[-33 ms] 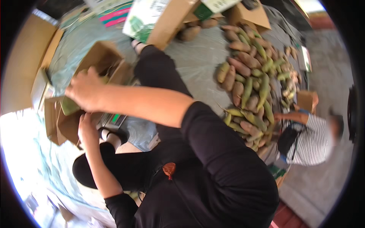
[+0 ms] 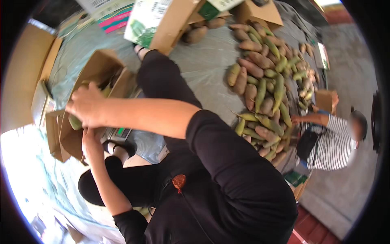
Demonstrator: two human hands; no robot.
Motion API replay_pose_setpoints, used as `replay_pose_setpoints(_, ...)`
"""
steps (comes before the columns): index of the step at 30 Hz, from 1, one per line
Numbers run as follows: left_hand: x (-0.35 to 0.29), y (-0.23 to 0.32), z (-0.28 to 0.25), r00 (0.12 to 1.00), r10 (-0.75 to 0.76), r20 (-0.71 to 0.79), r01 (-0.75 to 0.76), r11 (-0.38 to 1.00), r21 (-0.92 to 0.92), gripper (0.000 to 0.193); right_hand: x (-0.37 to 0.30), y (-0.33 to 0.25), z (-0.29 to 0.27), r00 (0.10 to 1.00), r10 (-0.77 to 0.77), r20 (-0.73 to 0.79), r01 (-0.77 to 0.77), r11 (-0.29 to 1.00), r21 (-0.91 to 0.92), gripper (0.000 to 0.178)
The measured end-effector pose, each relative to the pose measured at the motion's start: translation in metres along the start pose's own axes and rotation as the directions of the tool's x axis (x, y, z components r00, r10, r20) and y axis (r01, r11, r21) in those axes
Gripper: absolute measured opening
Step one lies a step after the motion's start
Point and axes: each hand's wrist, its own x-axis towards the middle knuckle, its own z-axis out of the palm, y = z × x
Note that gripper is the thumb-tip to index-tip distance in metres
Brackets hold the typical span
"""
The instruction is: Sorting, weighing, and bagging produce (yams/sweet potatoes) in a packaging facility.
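Note:
An open cardboard box stands on the left, with several greenish root vegetables partly visible inside. Across my body, my right hand reaches over it, fingers curled down around a long green root vegetable. Only the lower end of that vegetable shows; my hand covers the rest. Close beneath, my left hand is closed at the box's near wall, thumb pointing up, gripping the cardboard. Next to my left hand is a scale with a green lit display, partly hidden by my right forearm.
A large heap of long green and brownish-red root vegetables lies to the right. Printed cartons stand at the far side. My bent legs flank the scale. A co-worker in a striped shirt is beside the heap.
My right hand has moved slightly down with the green root vegetable, less of which shows now. My left hand stays at the box wall. The whole view has shifted a little.

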Motion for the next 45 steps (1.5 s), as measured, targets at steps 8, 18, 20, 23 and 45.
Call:
replay_pose_setpoints(8, -0.005, 0.000, -0.007, 0.997, 0.031, -0.064, -0.030, 0.999, 0.027, 0.025, -0.101, 0.071, -0.099, 0.837, 0.190, -0.513, 0.075, 0.889, 0.452, 0.034)
replay_pose_setpoints(18, -0.003, -0.001, 0.003, 0.991, 0.086, -0.106, -0.083, 0.996, 0.037, 0.022, -0.443, 0.261, 0.038, 0.223, 0.969, -0.109, -0.899, 0.248, 0.362, 0.026)
replay_pose_setpoints(20, -0.001, -0.001, 0.011, 0.989, 0.107, -0.100, -0.105, 0.994, 0.034, 0.023, -0.498, 0.263, 0.065, 0.059, 0.997, -0.053, -0.939, 0.073, 0.335, 0.027)
replay_pose_setpoints(23, -0.005, -0.011, 0.004, 0.991, 0.079, -0.106, -0.072, 0.995, 0.067, 0.026, -0.503, 0.254, 0.080, -0.029, 0.999, -0.025, -0.953, -0.020, 0.303, 0.028)
replay_pose_setpoints(45, -0.009, -0.035, 0.009, 0.986, 0.080, -0.146, -0.057, 0.986, 0.156, 0.028, -0.403, 0.359, 0.040, -0.402, 0.884, -0.238, -0.807, -0.220, 0.548, 0.064)
